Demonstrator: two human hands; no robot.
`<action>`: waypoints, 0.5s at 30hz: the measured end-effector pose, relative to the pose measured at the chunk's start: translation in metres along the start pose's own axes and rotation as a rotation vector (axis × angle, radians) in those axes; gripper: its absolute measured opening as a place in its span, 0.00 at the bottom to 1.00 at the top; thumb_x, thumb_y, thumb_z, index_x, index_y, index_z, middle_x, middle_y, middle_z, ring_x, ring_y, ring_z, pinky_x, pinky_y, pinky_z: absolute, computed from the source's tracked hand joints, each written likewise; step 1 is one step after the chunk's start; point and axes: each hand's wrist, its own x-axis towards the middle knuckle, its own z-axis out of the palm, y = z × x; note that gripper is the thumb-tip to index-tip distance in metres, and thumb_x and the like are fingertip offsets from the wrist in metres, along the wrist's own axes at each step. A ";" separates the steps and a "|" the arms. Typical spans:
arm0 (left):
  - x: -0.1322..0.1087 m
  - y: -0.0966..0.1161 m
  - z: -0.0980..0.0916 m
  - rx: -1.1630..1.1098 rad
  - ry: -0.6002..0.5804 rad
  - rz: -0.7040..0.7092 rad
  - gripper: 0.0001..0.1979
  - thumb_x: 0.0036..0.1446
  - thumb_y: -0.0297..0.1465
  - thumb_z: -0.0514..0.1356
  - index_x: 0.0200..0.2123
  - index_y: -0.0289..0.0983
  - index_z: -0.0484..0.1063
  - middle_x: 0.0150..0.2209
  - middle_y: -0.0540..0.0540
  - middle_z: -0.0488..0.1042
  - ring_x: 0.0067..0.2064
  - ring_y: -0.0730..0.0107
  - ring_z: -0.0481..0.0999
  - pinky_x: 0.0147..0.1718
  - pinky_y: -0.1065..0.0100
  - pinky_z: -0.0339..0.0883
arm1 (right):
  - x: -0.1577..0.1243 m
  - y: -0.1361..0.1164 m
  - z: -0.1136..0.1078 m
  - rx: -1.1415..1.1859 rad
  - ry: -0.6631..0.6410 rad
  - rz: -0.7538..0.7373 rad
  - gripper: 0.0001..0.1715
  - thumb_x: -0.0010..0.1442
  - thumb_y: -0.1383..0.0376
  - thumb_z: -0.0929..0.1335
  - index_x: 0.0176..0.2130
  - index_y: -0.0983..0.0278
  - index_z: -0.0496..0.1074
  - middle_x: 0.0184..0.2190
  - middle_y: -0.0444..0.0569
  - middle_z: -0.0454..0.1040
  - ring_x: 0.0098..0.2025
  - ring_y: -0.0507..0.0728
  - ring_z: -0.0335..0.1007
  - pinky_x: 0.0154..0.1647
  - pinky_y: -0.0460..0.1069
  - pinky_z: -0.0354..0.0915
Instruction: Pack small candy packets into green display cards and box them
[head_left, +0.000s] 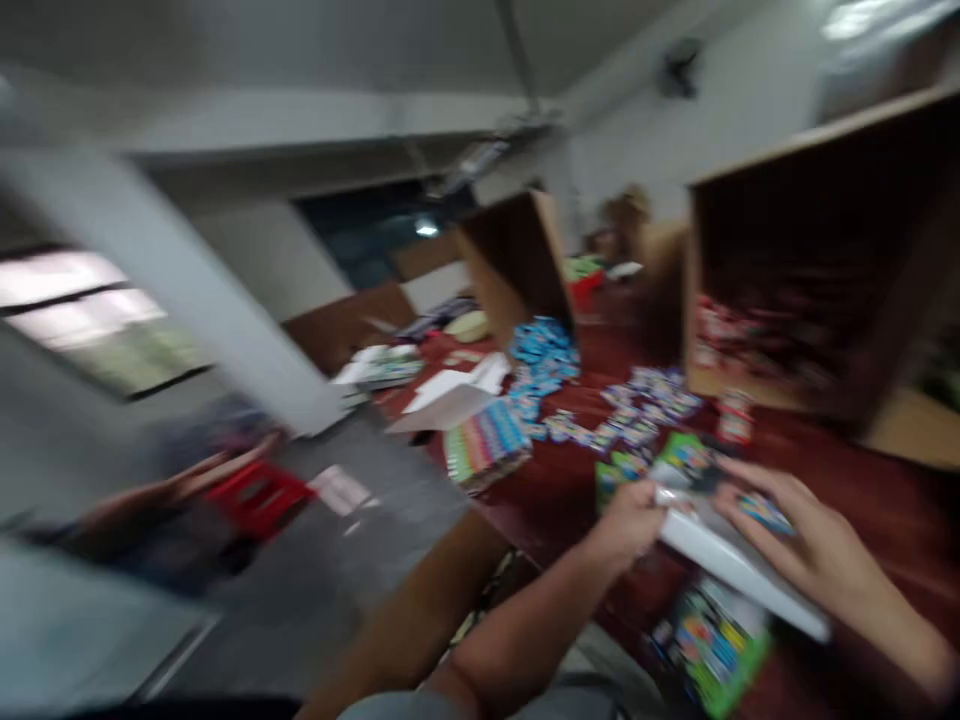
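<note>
The whole view is smeared by motion. Over the dark red table, my left hand [630, 518] is closed on the near edge of a green-and-white plastic bag [720, 555]. My right hand [810, 535] is at the bag's other side, its fingers around a small blue packet [763, 512]; their tips are blurred at the bag's upper end. Below the hands lies another green printed bag [716, 640] with colourful pictures. Beyond them, small purple-and-white packets [637, 410] are strewn on the table, close to a small red-and-white item [735, 415].
A large carton [795, 390] on its side holds red-and-white packets. Blue packets [544, 350] spill from another carton [517, 250]. Striped colourful sheets [487, 440] lie by the table's left edge. At left, another person's arm [217, 470] reaches by a red crate [259, 498].
</note>
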 end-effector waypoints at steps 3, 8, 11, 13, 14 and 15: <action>0.046 -0.010 0.042 0.003 -0.236 -0.056 0.27 0.40 0.51 0.77 0.31 0.34 0.77 0.28 0.49 0.77 0.28 0.74 0.71 0.32 0.70 0.66 | -0.003 0.012 -0.011 0.041 0.193 0.232 0.28 0.71 0.57 0.71 0.66 0.56 0.67 0.41 0.49 0.81 0.42 0.57 0.82 0.49 0.55 0.79; 0.086 -0.030 0.084 0.055 -0.444 -0.052 0.25 0.40 0.38 0.82 0.42 0.38 0.81 0.48 0.43 0.83 0.55 0.57 0.78 0.55 0.61 0.71 | -0.038 0.035 -0.060 -0.143 0.641 0.321 0.30 0.67 0.51 0.75 0.63 0.54 0.65 0.42 0.46 0.76 0.38 0.55 0.77 0.42 0.52 0.76; 0.094 -0.034 0.038 0.524 -0.309 0.466 0.27 0.52 0.39 0.77 0.54 0.42 0.79 0.61 0.41 0.78 0.66 0.52 0.71 0.68 0.51 0.61 | -0.080 0.024 -0.075 -0.291 0.700 0.434 0.29 0.66 0.53 0.76 0.61 0.53 0.67 0.46 0.49 0.75 0.40 0.56 0.76 0.43 0.53 0.75; 0.092 -0.038 0.000 0.779 -0.341 0.617 0.21 0.62 0.39 0.71 0.56 0.42 0.78 0.59 0.41 0.79 0.64 0.52 0.73 0.68 0.48 0.62 | -0.099 0.013 -0.068 -0.299 0.649 0.519 0.29 0.67 0.54 0.75 0.63 0.51 0.66 0.44 0.48 0.75 0.41 0.57 0.76 0.42 0.53 0.75; 0.089 -0.040 -0.014 0.859 -0.390 0.640 0.18 0.65 0.39 0.68 0.57 0.42 0.78 0.57 0.42 0.80 0.61 0.53 0.75 0.66 0.48 0.64 | -0.104 0.009 -0.059 -0.278 0.609 0.557 0.30 0.68 0.54 0.74 0.64 0.51 0.66 0.42 0.47 0.75 0.40 0.57 0.76 0.42 0.53 0.75; 0.086 -0.044 -0.023 0.909 -0.441 0.652 0.17 0.67 0.38 0.66 0.57 0.42 0.78 0.56 0.42 0.81 0.59 0.53 0.76 0.64 0.49 0.66 | -0.106 0.006 -0.048 -0.241 0.557 0.591 0.30 0.68 0.54 0.74 0.65 0.50 0.65 0.41 0.46 0.75 0.39 0.57 0.76 0.40 0.53 0.75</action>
